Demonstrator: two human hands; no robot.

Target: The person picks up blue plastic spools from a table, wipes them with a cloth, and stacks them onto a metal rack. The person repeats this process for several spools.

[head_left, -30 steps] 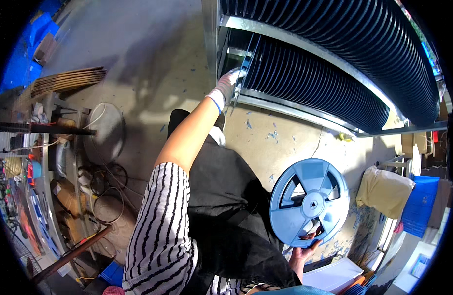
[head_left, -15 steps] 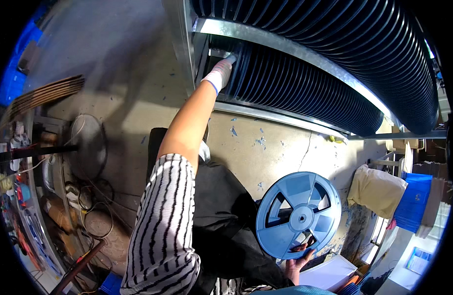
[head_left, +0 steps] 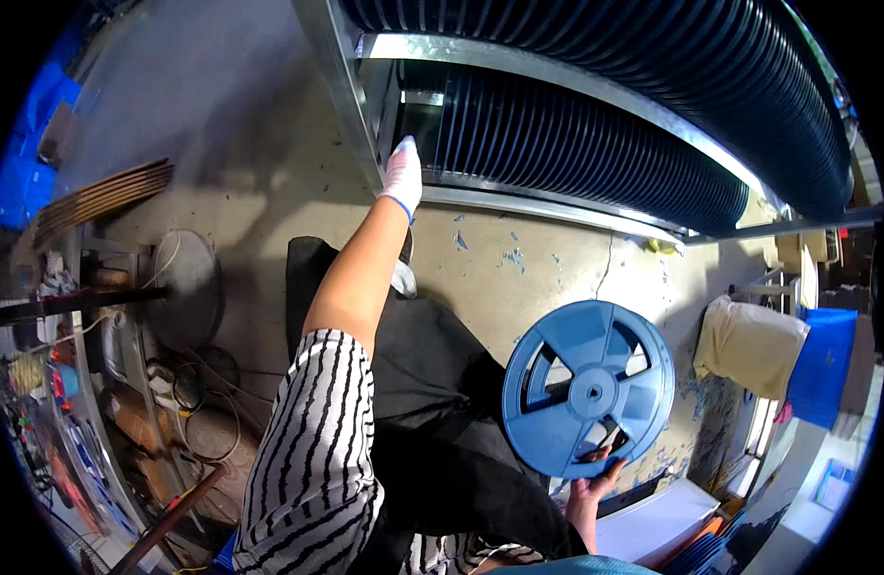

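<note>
My left hand (head_left: 403,173), in a whitish glove with a blue cuff, reaches forward to the left end of the lower row of dark discs (head_left: 567,144). Its fingers look stretched out, and nothing shows in them. A bare strip lies between the hand and the nearest disc. At lower right, my right hand (head_left: 590,488), bare, grips the lower rim of a light blue plastic reel (head_left: 560,337), with some fingers showing in one of its cut-outs. The reel has a round hub with a small centre hole and faces up, tilted.
A metal rack frame (head_left: 547,69) carries the lower row and a larger upper row of dark discs (head_left: 653,67). Blue scraps (head_left: 514,257) litter the floor. Left stand a cluttered shelf (head_left: 78,422) and flat cardboard (head_left: 106,199). A cream cloth (head_left: 749,345) hangs right, above a white box (head_left: 658,522).
My left hand has drawn back and left, away from the end of the lower disc row. The blue reel in my right hand has risen slightly in view.
</note>
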